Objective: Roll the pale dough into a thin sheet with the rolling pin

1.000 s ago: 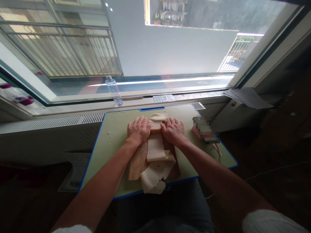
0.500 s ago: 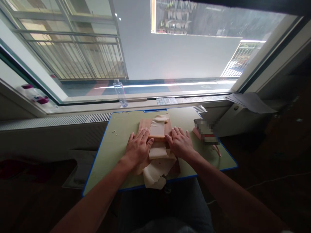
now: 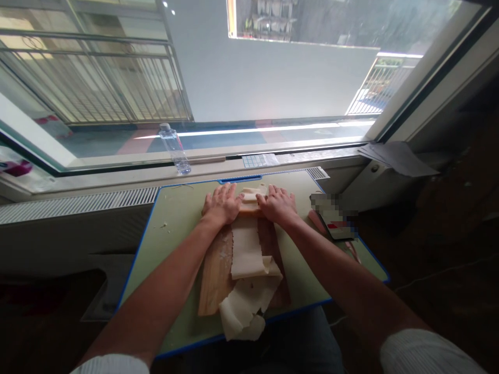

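Note:
A long strip of pale rolled dough [image 3: 246, 246] lies along a wooden board [image 3: 214, 280]. Its near end is folded, ragged, and hangs over the table's front edge. Across the far part of the strip lies a wooden rolling pin [image 3: 250, 212], only its middle showing between my hands. My left hand [image 3: 223, 202] is over the pin's left end, its fingers bent forward and its thumb by the dough. Over the right end, my right hand [image 3: 277, 203] grips in the same way, its thumb pointing inward. Both palms hide the pin's ends.
The board rests on a green table [image 3: 173, 234] with a blue rim. At the right is a partly blurred-out flat object [image 3: 337, 221]. A clear bottle [image 3: 175, 149] stands on the windowsill [image 3: 210, 165], near papers [image 3: 397, 158]. Dough crumbs [image 3: 164, 225] lie at left.
Both hands have moved forward with the rolling pin, toward the far end of the board. More of the dough strip and board now shows behind it. The view has shifted slightly.

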Motion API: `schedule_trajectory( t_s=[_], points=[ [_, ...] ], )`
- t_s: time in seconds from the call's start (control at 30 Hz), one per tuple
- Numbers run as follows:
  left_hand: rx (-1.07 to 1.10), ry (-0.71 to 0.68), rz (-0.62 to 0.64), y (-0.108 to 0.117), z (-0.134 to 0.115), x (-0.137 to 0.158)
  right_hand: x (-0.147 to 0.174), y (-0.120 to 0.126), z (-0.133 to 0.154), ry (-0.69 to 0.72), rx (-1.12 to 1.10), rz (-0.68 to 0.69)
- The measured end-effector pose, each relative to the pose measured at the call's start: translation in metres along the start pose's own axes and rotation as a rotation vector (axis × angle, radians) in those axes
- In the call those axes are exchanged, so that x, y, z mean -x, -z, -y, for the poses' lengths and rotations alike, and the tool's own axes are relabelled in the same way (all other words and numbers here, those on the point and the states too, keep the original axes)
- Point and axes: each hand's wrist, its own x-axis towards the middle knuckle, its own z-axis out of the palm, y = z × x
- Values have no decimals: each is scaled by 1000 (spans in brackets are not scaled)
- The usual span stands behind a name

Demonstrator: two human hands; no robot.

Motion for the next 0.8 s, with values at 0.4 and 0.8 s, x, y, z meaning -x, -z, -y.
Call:
schedule_trajectory(
  t_s=[0.4, 0.8],
  points=[
    [-32, -19, -66, -4, 0, 26, 23, -6, -1, 39, 28, -71],
    [-12, -139, -111, -4, 0, 122, 95, 3, -8, 156, 62, -19]
  ],
)
